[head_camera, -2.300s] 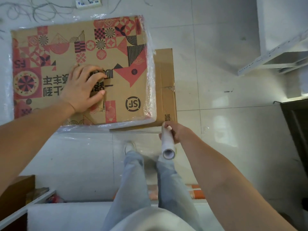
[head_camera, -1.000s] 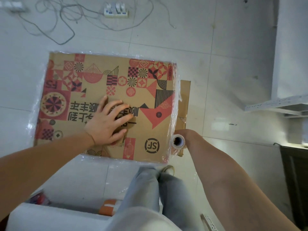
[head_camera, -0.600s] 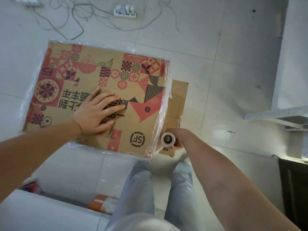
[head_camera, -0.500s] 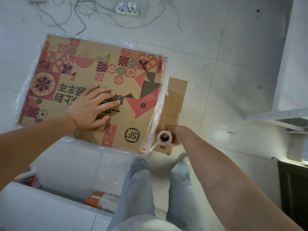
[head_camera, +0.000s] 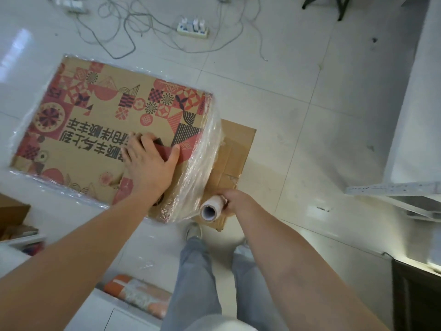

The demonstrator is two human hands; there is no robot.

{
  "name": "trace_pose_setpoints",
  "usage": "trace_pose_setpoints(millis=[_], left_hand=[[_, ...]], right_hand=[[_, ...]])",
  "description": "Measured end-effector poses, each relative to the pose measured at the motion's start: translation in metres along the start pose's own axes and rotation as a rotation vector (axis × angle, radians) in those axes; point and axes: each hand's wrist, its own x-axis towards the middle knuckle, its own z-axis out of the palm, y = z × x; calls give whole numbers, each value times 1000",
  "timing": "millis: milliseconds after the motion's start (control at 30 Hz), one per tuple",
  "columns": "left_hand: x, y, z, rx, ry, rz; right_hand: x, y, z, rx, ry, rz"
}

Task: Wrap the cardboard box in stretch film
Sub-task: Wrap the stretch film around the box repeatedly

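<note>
Cardboard box (head_camera: 100, 130) under flat left hand (head_camera: 150, 163), right hand (head_camera: 235, 201) gripping film roll (head_camera: 211, 209)

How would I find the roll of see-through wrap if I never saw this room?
Find the big brown cardboard box with red patterns on the white floor. At its near right corner, the right hand grips a small white roll of clear stretch film, its hollow end facing up.

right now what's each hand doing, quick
Left hand: open, fingers flat, pressing on top of the box.
Right hand: closed round the film roll, beside the box's near right corner.
</note>
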Motion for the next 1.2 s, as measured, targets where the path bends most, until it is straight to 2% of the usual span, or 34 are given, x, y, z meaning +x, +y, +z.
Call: trace_pose_setpoints(millis=[167,333,467,633,867,1067,1200], left_hand=[[-1,3,1,29,-7,17],[-2,5,-1,20,-24,43],[2,8,-3,35,-82,43],[6,7,-5,49,-130,21],[4,12,-10,59,-178,3],[5,16,-12,75,-211,-5],[4,16,-13,80,-224,4]], right_hand=[[8,-6,-13,29,25,16],[6,-9,-3,-172,-58,36],[2,-34,-8,-243,-2,-1],[5,-48,-11,-198,102,-3],[-2,-49,6,-375,69,11],[-8,-69,-9,-357,146,-69],[-7,-69,-10,-353,194,-1]])
